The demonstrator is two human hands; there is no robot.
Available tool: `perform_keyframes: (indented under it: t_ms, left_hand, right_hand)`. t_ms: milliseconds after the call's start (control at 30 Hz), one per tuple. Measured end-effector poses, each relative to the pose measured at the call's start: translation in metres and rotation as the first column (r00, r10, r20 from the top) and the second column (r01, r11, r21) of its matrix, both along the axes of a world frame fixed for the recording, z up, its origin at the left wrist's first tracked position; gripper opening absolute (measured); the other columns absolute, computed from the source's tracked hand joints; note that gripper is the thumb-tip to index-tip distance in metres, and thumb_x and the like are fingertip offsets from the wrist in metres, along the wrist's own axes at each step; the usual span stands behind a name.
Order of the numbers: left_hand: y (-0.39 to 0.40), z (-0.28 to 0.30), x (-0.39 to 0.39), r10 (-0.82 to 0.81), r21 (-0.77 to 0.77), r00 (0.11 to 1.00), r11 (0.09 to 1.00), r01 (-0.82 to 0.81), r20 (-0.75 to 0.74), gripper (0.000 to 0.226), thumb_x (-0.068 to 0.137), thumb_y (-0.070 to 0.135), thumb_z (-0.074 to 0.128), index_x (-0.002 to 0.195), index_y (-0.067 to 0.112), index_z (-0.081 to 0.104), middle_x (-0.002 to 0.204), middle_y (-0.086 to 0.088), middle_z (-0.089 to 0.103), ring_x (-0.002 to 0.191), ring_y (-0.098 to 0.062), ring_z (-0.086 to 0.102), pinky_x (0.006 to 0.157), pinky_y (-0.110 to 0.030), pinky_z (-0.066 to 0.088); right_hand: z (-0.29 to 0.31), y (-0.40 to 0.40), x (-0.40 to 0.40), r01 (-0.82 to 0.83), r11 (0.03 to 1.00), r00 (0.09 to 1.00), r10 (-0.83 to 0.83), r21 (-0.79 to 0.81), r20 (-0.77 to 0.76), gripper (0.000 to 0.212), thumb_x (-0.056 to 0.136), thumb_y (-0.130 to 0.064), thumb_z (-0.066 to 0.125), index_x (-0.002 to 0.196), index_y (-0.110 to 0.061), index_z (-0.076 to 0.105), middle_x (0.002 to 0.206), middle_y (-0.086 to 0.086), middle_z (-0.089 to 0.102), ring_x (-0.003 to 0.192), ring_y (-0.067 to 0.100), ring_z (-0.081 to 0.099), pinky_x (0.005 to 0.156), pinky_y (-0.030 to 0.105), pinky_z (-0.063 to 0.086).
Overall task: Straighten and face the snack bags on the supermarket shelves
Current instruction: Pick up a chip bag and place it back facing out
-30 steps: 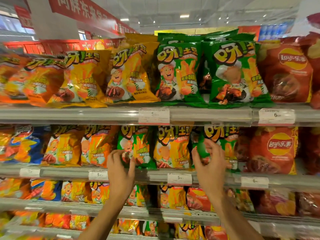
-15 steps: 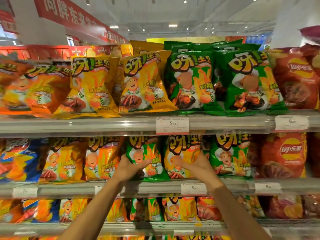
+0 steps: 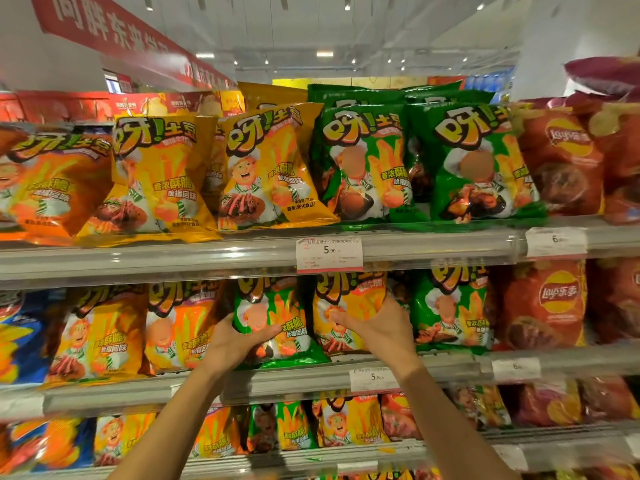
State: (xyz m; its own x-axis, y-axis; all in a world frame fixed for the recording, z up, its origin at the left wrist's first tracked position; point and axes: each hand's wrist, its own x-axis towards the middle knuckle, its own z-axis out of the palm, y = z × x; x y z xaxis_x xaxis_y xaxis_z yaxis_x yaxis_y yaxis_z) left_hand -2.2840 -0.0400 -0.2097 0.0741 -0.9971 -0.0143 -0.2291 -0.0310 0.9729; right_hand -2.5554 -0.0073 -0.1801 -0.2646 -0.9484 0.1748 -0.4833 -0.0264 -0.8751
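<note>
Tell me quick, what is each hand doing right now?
Left hand: fingers curled round the green snack bag, gripping it.
Right hand: fingers curled round the yellow snack bag, gripping it.

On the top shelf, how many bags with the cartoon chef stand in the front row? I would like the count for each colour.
Orange bag: 1
Yellow bags: 2
Green bags: 2
Total: 5

Price tag (image 3: 329, 254) on upper shelf rail reads 5.90; red bags (image 3: 559, 301) apparently say Lay's.
</note>
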Motion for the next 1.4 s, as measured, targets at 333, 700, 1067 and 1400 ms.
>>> perform_keyframes:
  t_ms: [333, 700, 1067, 1400]
  left_hand:
    - [-0.005, 0.000, 0.003, 0.006, -0.002, 1.000, 1.000, -0.006, -0.008, 0.050, 0.068, 0.033, 0.088, 0.109, 0.016, 0.066, 0.091, 0.002, 0.077, 0.082, -0.007, 0.071, 0.067, -0.019, 0.046]
    - [0.006, 0.006, -0.014, 0.080, -0.111, 0.994, 0.991, -0.073, 0.069, 0.082, 0.054, 0.044, 0.092, 0.119, 0.018, 0.048, 0.102, 0.010, 0.060, 0.098, -0.015, 0.059, 0.079, -0.024, 0.047]
    - [0.016, 0.001, -0.103, 0.052, -0.197, 0.999, 0.979, -0.049, 0.008, 0.071, 0.055, 0.028, 0.096, 0.108, 0.030, 0.049, 0.102, 0.005, 0.069, 0.091, -0.008, 0.070, 0.084, -0.039, 0.061]
    - [0.015, -0.012, -0.133, -0.031, -0.207, 0.999, 0.978, 0.034, 0.020, 0.070, 0.068, 0.032, 0.090, 0.123, 0.026, 0.048, 0.105, 0.014, 0.073, 0.094, -0.001, 0.070, 0.082, -0.024, 0.056]
  right_hand:
    - [0.010, 0.017, -0.008, 0.077, 0.992, 0.996, -0.072, 0.103, -0.043, 0.102, 0.046, -0.082, 0.076, 0.124, -0.020, 0.054, 0.112, 0.000, 0.069, 0.109, 0.026, 0.064, 0.095, 0.049, 0.054]
    - [0.000, 0.057, -0.030, 0.072, 0.997, 0.990, -0.073, 0.009, 0.117, 0.064, 0.058, -0.056, 0.092, 0.088, -0.023, 0.046, 0.053, -0.015, 0.058, 0.047, 0.001, 0.055, 0.057, 0.020, 0.041]
    - [-0.008, 0.089, -0.071, 0.150, 0.981, 0.954, -0.176, 0.121, 0.241, 0.099, 0.035, -0.069, 0.082, 0.120, -0.027, 0.054, 0.103, -0.009, 0.066, 0.091, 0.012, 0.062, 0.072, 0.031, 0.048]
    - [-0.029, 0.098, -0.089, 0.101, 0.980, 0.969, -0.136, 0.171, 0.204, 0.095, 0.043, -0.060, 0.087, 0.124, -0.020, 0.056, 0.100, -0.006, 0.070, 0.089, 0.012, 0.065, 0.068, 0.024, 0.051]
